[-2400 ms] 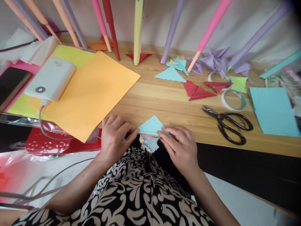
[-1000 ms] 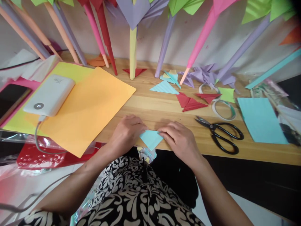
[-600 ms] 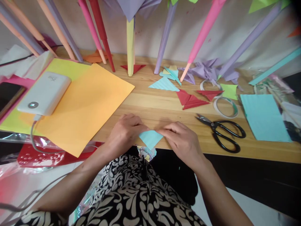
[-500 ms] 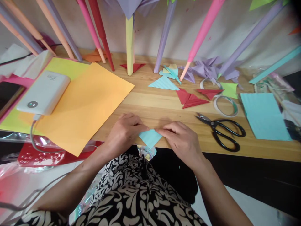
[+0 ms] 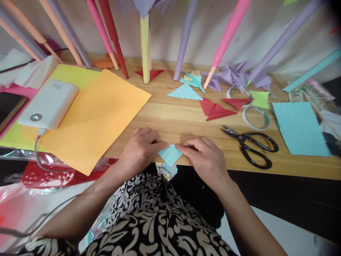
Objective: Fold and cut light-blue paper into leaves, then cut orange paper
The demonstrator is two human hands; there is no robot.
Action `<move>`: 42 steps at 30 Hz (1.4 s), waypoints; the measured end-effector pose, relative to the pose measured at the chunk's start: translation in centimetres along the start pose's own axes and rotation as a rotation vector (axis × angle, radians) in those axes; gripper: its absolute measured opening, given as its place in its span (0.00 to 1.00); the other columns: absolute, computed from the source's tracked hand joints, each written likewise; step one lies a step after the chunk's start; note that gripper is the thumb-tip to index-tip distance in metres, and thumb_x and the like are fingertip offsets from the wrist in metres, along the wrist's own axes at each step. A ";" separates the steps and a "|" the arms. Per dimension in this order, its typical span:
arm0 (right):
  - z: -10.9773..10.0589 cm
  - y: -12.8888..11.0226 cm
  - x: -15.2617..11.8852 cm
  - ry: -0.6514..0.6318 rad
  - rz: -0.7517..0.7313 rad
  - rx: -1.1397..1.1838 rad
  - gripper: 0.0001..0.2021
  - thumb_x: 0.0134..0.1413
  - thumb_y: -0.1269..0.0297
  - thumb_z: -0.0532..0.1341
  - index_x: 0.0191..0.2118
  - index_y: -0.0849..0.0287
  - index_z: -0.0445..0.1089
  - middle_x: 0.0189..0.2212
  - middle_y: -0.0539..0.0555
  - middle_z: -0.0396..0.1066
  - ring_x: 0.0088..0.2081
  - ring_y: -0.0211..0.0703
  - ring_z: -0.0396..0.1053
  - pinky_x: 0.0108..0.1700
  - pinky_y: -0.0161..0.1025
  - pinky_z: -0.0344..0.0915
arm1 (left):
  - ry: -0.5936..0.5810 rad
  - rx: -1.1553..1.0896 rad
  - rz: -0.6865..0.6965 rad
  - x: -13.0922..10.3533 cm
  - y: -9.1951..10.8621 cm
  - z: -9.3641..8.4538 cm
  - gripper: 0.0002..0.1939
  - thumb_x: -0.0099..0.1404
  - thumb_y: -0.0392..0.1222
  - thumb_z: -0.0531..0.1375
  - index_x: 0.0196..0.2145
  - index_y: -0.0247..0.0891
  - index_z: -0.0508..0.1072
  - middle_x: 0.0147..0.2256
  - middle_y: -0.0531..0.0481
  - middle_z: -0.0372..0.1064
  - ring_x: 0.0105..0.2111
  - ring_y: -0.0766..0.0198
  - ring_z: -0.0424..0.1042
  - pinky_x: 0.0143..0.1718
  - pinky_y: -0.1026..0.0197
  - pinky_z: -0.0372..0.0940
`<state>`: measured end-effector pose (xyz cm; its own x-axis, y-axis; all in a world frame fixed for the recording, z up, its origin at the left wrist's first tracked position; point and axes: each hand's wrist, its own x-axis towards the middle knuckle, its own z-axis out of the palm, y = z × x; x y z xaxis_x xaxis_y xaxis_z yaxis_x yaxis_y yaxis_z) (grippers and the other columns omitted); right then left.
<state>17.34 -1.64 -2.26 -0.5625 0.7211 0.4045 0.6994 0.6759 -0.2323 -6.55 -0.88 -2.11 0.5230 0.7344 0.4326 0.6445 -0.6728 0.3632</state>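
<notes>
From my remote view, the left hand (image 5: 141,147) and right hand (image 5: 205,156), fingers curled nearly closed, pinch the blue paper (image 5: 171,155) at both far corners on the table (image 5: 170,117) edge, probably to hold its fold straight.

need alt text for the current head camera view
A person's left hand and right hand hold a small light-blue paper triangle at the near edge of a wooden table. Black-handled metal scissors lie to the right; a white rectangular power bank sits to the left.
</notes>
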 end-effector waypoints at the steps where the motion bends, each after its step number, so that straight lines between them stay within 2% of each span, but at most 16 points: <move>1: 0.0 0.0 -0.1 -0.001 0.003 -0.002 0.15 0.64 0.75 0.56 0.48 0.53 0.76 0.36 0.52 0.75 0.37 0.44 0.66 0.38 0.41 0.62 | 0.001 0.003 -0.001 -0.1 0.0 -0.1 0.10 0.69 0.33 0.58 0.39 0.42 0.79 0.29 0.50 0.68 0.31 0.63 0.62 0.34 0.57 0.54; 8: -0.2 0.1 -0.4 -0.006 0.019 -0.014 0.16 0.63 0.77 0.56 0.47 0.53 0.76 0.37 0.52 0.75 0.38 0.43 0.67 0.38 0.40 0.62 | 0.023 0.032 0.001 -0.7 -0.2 -0.7 0.09 0.68 0.31 0.58 0.39 0.39 0.78 0.30 0.50 0.70 0.31 0.63 0.63 0.33 0.57 0.53; 14: -0.2 0.0 -0.5 0.001 0.028 -0.016 0.15 0.63 0.76 0.56 0.47 0.53 0.76 0.37 0.52 0.75 0.38 0.43 0.67 0.39 0.40 0.63 | 0.025 0.047 0.012 -0.7 -0.2 -1.1 0.08 0.70 0.34 0.58 0.46 0.35 0.74 0.36 0.47 0.75 0.33 0.61 0.65 0.34 0.57 0.56; 16: -0.2 0.0 -0.5 0.007 0.030 -0.013 0.15 0.63 0.77 0.56 0.47 0.54 0.76 0.37 0.52 0.75 0.38 0.43 0.67 0.39 0.39 0.63 | 0.035 0.056 0.027 -0.8 -0.2 -1.2 0.08 0.70 0.33 0.57 0.45 0.35 0.74 0.36 0.47 0.76 0.33 0.61 0.65 0.34 0.57 0.56; 25: -0.1 0.0 -0.7 0.022 0.030 -0.035 0.15 0.64 0.76 0.56 0.46 0.54 0.76 0.37 0.52 0.75 0.38 0.43 0.67 0.38 0.40 0.62 | 0.052 0.066 0.050 -1.3 -0.3 -1.3 0.08 0.70 0.32 0.56 0.39 0.36 0.75 0.34 0.48 0.75 0.31 0.61 0.64 0.34 0.55 0.56; 34: -0.4 0.2 -1.2 0.028 0.048 -0.051 0.14 0.65 0.75 0.55 0.45 0.55 0.77 0.37 0.53 0.75 0.38 0.44 0.67 0.38 0.41 0.61 | 0.035 0.164 0.042 -2.0 -0.8 -1.9 0.08 0.69 0.32 0.57 0.38 0.37 0.76 0.33 0.47 0.72 0.32 0.60 0.64 0.35 0.55 0.56; 42: -0.9 0.8 -2.2 -0.012 0.101 -0.091 0.16 0.64 0.76 0.56 0.47 0.51 0.77 0.38 0.52 0.76 0.39 0.44 0.68 0.39 0.40 0.62 | 0.065 0.186 -0.006 -3.3 -1.4 -1.9 0.09 0.68 0.32 0.58 0.40 0.40 0.78 0.33 0.47 0.71 0.32 0.60 0.63 0.35 0.55 0.56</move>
<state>19.53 -2.86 -2.53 -0.4917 0.7872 0.3723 0.7897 0.5832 -0.1905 -10.20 -2.53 -2.46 0.4856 0.7272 0.4851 0.7426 -0.6360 0.2101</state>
